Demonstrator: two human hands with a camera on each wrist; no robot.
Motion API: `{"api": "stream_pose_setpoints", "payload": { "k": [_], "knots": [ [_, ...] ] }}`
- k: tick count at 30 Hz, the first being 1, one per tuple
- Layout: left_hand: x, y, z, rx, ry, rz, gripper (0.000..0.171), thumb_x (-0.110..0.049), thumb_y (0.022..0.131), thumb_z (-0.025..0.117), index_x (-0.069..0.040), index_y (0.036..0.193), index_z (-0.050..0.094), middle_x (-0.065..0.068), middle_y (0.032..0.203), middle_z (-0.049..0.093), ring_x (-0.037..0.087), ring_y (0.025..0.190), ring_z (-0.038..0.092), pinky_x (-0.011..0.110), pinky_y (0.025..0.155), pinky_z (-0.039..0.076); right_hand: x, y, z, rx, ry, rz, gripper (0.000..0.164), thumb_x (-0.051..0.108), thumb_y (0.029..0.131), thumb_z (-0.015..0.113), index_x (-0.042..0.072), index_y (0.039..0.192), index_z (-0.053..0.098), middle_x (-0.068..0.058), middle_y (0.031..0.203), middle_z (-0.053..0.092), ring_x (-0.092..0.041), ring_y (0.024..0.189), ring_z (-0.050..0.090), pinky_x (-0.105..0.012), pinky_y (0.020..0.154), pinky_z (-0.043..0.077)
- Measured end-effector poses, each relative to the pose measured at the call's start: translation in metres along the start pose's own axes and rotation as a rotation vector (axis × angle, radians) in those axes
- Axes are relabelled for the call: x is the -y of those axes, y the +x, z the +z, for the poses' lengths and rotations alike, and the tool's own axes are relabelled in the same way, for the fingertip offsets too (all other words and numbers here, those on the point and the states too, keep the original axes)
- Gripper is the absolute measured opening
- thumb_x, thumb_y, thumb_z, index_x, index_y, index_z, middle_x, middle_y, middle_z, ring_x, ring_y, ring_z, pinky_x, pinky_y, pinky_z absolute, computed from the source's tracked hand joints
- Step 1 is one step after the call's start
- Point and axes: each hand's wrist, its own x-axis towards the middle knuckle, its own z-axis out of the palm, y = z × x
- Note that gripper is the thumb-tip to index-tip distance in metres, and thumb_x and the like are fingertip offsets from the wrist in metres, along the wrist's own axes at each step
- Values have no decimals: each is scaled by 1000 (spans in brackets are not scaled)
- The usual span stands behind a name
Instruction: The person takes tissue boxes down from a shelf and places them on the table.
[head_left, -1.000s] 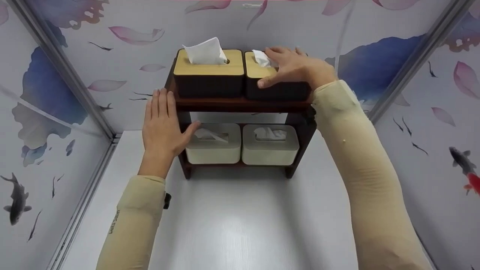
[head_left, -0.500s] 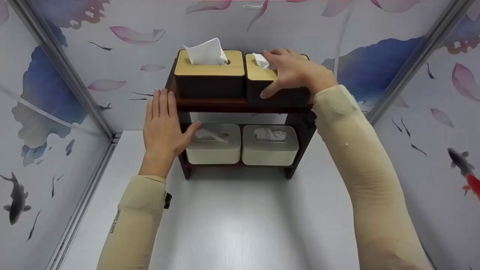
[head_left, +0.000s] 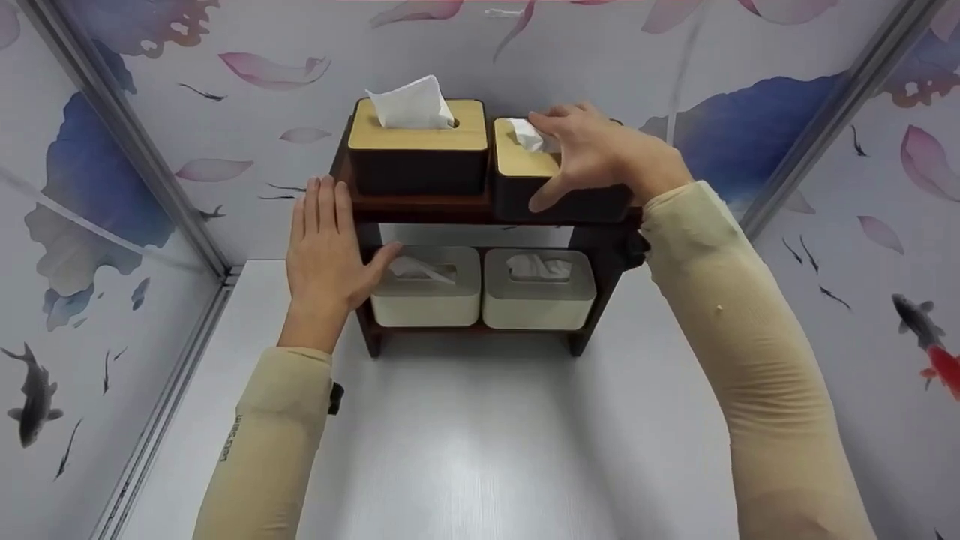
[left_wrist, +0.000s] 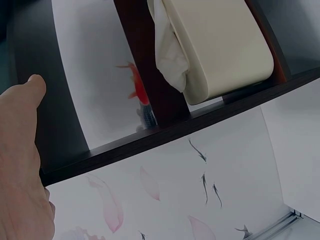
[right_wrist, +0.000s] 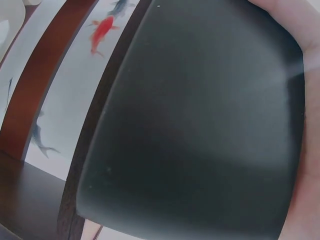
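Gripping hand: the right black box (head_left: 589, 206) is held by the right hand (head_left: 596, 154), which is opened wide, thumb set on the front wall and fingers spread across the top toward the back; the far contact is mostly hidden.
Left hand (head_left: 324, 262): the fingers are laid straight along the left edge of the shelf (head_left: 420, 214), thumb held apart; nothing is grasped.
Right black box, place: it is seen at the right end of the upper board, reaching over the front edge and set further forward than the left black box (head_left: 416, 172); whether it is slightly raised cannot be told.
Weight: it is judged to be light to moderate, mostly paper being presumed inside.
Walls: they are judged stiff and smooth, so slipping should be guarded against.
Wooden lid (head_left: 517, 159): it may be only loosely seated, so the load is better not hung from it alone.
Tissue (head_left: 527, 135): it is soft and easily crumpled or torn, and is best left unpressed.
Best hold: the front and back walls are best taken together, below the lid's rim, midway between the corners.
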Motion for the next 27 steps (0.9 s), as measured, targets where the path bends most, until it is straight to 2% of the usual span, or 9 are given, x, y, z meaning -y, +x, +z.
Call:
{"api": "stream_pose_setpoints", "payload": {
  "k": [6, 17, 27],
  "knots": [
    [0, 1, 1, 1, 4, 5, 105, -74, 91, 35, -4, 155, -10, 15, 165, -10, 31, 153, -8, 44, 126, -2, 1, -17, 4, -31, -46, -34, 122, 59, 64, 82, 17, 158, 15, -17, 158, 25, -38, 141, 25, -61, 113, 29],
    [3, 0, -1, -6, -7, 7, 104, -71, 92, 39, -4, 156, -8, 17, 164, -9, 32, 153, -7, 45, 125, -2, 9, -51, 8, -110, -91, -112, 122, 58, 63, 83, 16, 157, 19, -14, 155, 29, -39, 142, 25, -62, 113, 25],
    [0, -1, 0, -1, 7, 10, 104, -73, 91, 35, -4, 155, -10, 17, 164, -10, 32, 153, -8, 45, 125, -2, 15, -79, 30, -191, -125, -160, 124, 60, 57, 84, 16, 156, 24, -14, 153, 33, -35, 140, 26, -61, 113, 25]
  ]
}}
